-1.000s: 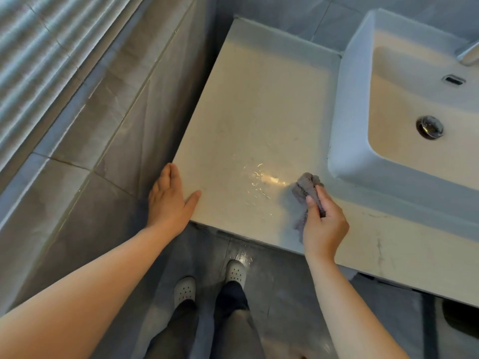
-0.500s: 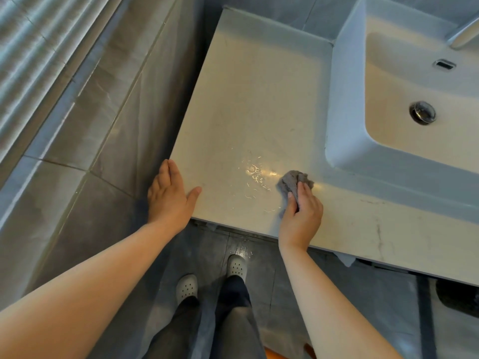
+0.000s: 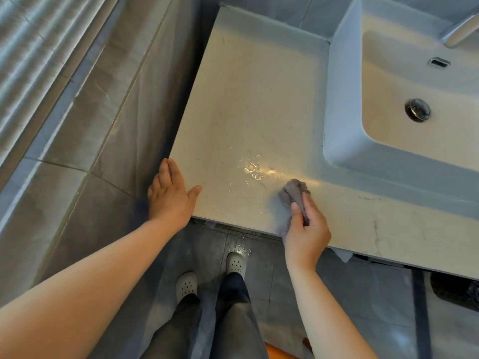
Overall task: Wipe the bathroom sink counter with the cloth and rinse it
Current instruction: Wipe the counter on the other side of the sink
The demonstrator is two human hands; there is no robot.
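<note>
A pale stone counter (image 3: 259, 99) fills the middle of the view, with a wet, shiny patch near its front edge. My right hand (image 3: 307, 228) grips a crumpled grey cloth (image 3: 294, 194) and holds it against the counter just right of the wet patch, close to the front edge. My left hand (image 3: 169, 195) rests flat with straight fingers on the counter's front left corner. A white rectangular basin (image 3: 342, 120) sits on the counter at the right, with a metal drain plug (image 3: 417, 110) in its bottom.
A grey tiled wall (image 3: 98, 120) runs along the counter's left side. The tap (image 3: 461, 32) shows at the top right over the basin. My feet in white perforated shoes (image 3: 236, 263) stand on the tiled floor below the counter edge. A dark round object (image 3: 456, 291) lies under the counter at the right.
My right hand with the cloth has slid along the front of the counter, first left, then back toward the edge. My left hand has stayed on the corner.
</note>
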